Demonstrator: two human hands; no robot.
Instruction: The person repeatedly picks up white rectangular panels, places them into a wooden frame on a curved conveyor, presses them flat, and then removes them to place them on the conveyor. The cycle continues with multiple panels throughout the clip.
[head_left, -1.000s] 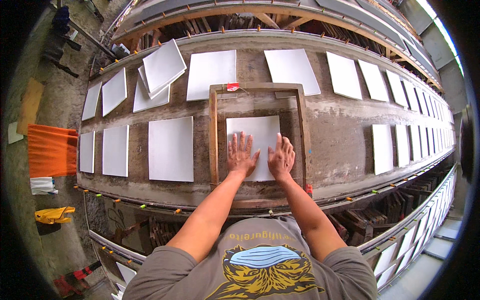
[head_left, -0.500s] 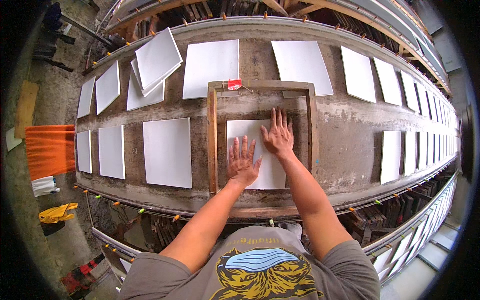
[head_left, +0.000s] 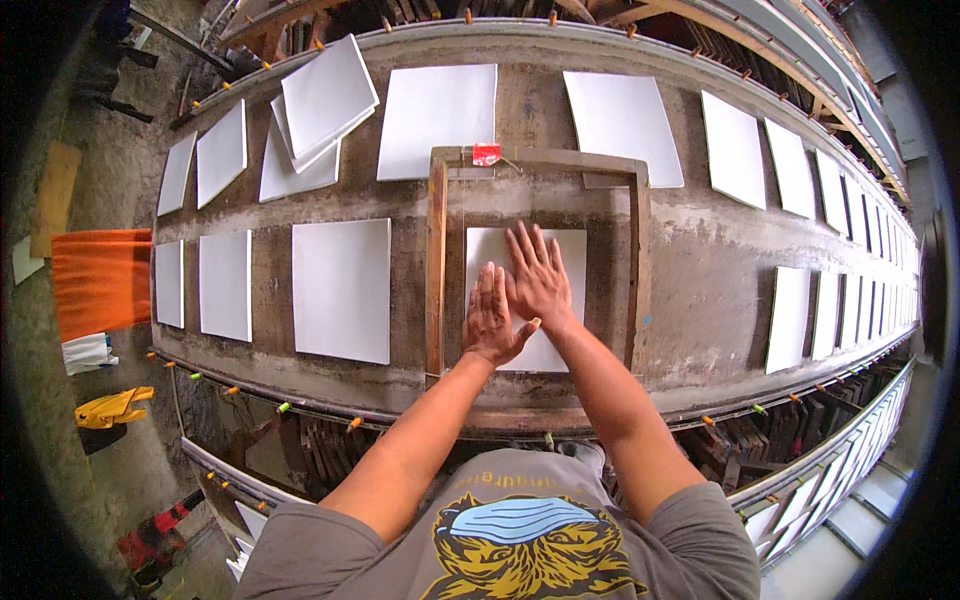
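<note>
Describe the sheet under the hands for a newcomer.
On the long brown table, find the wooden frame with red tape. Inside its outline lies the white rectangular sheet; unlike neighbouring sheets, it has the left hand and right hand over it.

A long brown bench carries white sheets in two rows, one along its far edge and one along its near edge, with a skewed pile toward the far left corner. By the near edge lies a wooden frame, a white sheet inside its outline, its far bar overlapping two far-row sheets.
</note>
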